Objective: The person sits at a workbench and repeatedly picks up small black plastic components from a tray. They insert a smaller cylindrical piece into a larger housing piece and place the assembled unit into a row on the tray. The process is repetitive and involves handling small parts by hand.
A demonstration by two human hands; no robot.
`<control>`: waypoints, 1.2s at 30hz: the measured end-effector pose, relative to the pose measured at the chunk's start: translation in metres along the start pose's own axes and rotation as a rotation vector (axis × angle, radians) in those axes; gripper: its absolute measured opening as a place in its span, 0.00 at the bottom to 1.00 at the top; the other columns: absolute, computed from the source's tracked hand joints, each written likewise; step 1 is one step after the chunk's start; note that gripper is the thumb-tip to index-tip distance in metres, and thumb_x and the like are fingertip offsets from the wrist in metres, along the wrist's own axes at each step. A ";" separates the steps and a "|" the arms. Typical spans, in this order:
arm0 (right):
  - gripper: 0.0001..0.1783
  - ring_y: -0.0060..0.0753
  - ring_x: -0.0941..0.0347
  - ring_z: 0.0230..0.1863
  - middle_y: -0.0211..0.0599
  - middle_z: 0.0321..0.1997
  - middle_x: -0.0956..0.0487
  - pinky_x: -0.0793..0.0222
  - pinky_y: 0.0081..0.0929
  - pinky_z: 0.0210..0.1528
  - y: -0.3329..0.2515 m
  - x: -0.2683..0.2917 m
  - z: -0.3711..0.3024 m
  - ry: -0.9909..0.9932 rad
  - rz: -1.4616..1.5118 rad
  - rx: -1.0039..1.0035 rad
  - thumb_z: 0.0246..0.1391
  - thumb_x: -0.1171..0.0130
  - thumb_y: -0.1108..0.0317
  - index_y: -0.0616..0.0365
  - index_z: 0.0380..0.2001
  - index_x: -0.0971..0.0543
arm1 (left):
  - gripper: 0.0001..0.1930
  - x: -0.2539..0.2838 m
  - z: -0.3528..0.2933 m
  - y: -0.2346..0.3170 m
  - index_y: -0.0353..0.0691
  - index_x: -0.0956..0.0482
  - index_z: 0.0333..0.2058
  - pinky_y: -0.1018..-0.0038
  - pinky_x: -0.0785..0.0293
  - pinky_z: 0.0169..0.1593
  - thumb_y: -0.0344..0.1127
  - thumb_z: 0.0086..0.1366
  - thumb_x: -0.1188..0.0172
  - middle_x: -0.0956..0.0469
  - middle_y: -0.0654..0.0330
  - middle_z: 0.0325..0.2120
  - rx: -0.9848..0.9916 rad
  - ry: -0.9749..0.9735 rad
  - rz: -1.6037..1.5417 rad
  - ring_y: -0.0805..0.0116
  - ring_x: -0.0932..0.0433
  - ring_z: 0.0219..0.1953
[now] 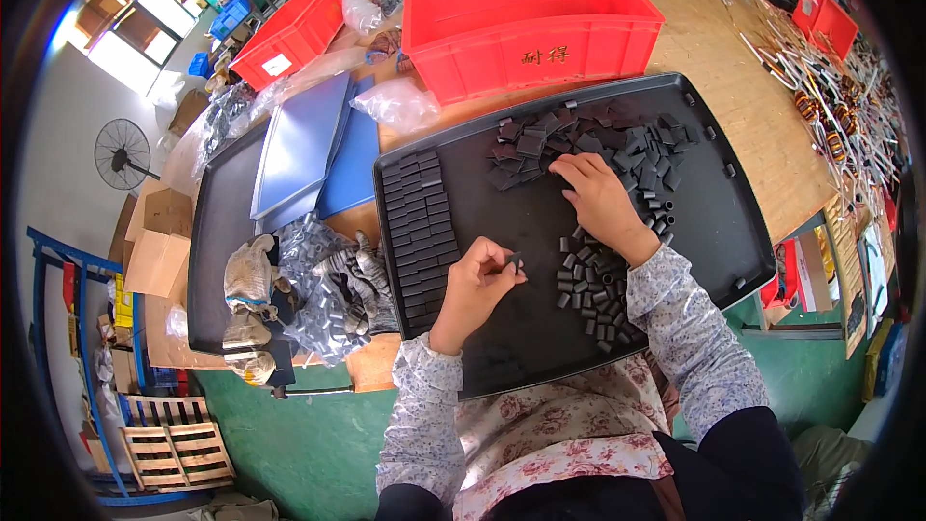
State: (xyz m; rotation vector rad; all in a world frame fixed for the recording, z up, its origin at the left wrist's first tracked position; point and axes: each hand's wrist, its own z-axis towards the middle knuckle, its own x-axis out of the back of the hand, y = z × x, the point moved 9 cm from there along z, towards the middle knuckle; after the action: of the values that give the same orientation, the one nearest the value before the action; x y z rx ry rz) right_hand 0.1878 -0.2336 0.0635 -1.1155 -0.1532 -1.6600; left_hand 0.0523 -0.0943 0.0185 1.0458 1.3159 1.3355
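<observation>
My left hand pinches a small dark flat piece between thumb and fingertips, above the large black tray. My right hand reaches over the loose pile of thin dark square pieces at the tray's far side. Its fingertips are at the pile's near edge, with the thumb apart from the fingers. Below the right wrist lies a heap of short black tubes; my forearm covers part of it. Along the tray's left side, black pieces lie in tight rows.
A large red bin stands behind the tray, with another red bin farther left. Blue folders, a bag of small grey parts and work gloves lie left. Bundled wires cover the table's right side.
</observation>
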 end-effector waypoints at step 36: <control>0.15 0.44 0.26 0.43 0.36 0.38 0.24 0.28 0.39 0.46 -0.091 -0.041 -0.036 -0.569 0.457 0.143 0.46 0.33 0.75 0.56 0.39 0.23 | 0.14 0.031 -0.006 0.013 0.31 0.22 0.46 0.78 0.20 0.43 0.22 0.61 0.34 0.18 0.56 0.39 0.001 0.098 -0.141 0.75 0.20 0.37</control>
State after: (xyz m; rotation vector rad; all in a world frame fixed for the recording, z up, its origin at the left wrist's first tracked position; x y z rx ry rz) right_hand 0.0921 -0.1886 0.0517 -1.3679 -0.3458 -0.8899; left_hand 0.0405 -0.0639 0.0295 0.8804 1.4357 1.2931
